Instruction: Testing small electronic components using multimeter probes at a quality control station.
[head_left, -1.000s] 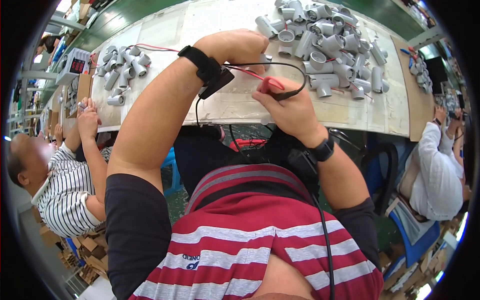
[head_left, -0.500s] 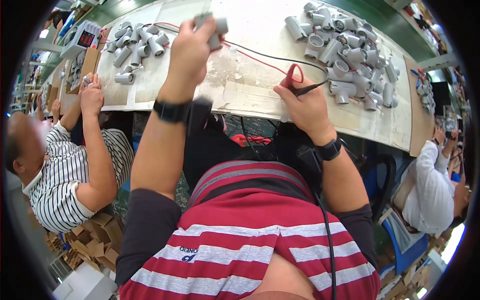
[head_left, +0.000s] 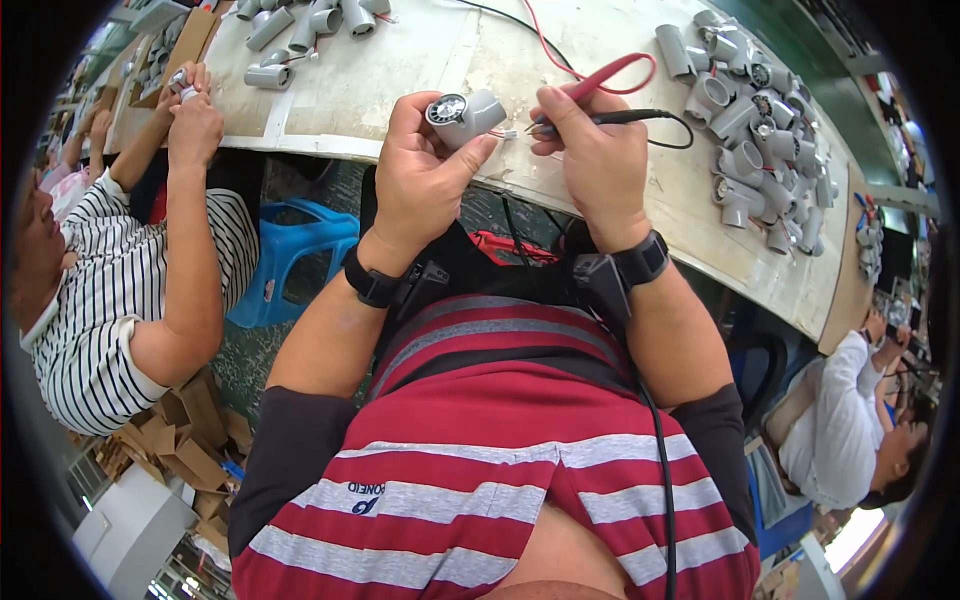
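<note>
- Head view: left hand (head_left: 425,165) pinches grey tee fitting (head_left: 462,124), underside hidden, long axis unclear.
- Plain end (head_left: 489,107): toward 2 o'clock.
- Right hand (head_left: 606,165): pinching red probe (head_left: 597,79), black probe (head_left: 622,117).

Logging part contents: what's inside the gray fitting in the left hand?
A round, fan-like dark-and-light part sits in the left-facing opening of the gray fitting. Anything deeper is hidden by it and the fitting's walls.
</note>
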